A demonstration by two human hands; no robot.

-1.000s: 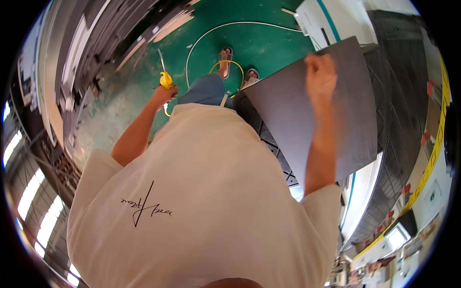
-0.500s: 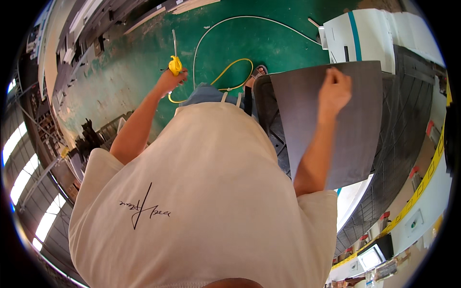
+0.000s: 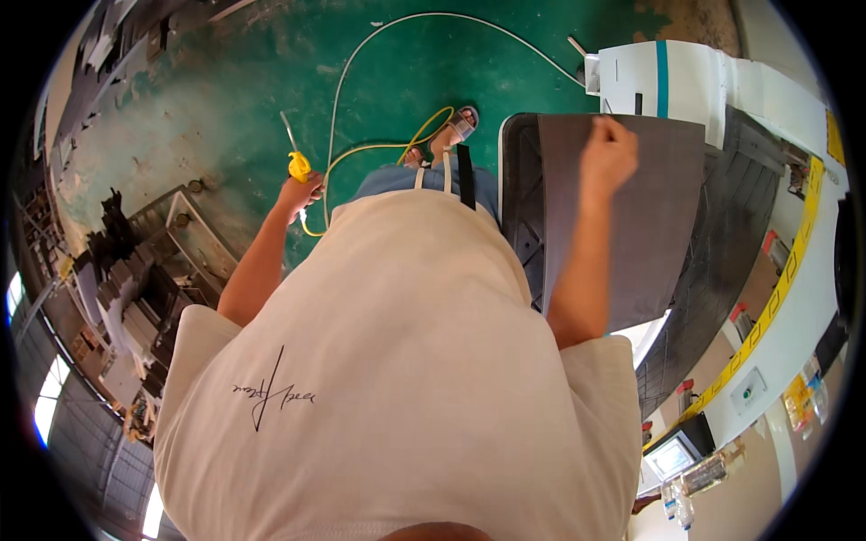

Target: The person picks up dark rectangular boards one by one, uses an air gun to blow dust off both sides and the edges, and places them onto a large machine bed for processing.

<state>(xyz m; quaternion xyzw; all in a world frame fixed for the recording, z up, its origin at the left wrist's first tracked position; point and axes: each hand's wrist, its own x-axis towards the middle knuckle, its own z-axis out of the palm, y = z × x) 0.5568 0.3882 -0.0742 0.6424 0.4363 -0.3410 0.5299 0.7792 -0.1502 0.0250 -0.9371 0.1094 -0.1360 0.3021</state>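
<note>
My left hand (image 3: 300,195) is closed around a yellow air blow gun (image 3: 299,165), whose thin metal nozzle points away from me. A yellow hose (image 3: 368,147) runs from its lower end across the floor. To the right, my right hand (image 3: 611,160) is over the far end of a dark grey flat sheet (image 3: 636,230), close to its edge. Its fingers are curled together, and what they hold, if anything, is hidden. The sheet lies over a black ribbed machine bed (image 3: 520,203), overlapping most of its near left part.
A pale hose (image 3: 337,86) arcs over the green floor toward a white machine body (image 3: 630,77) with a teal stripe. A metal frame (image 3: 194,230) and stacked offcuts (image 3: 135,298) stand at left. Along the right runs a yellow strip (image 3: 794,257), with a small screen (image 3: 672,458) below.
The view has shifted, showing more of the left-side rack. My left hand still grips the blow gun, now lower and farther left in view. My right hand remains at the sheet's far end.
</note>
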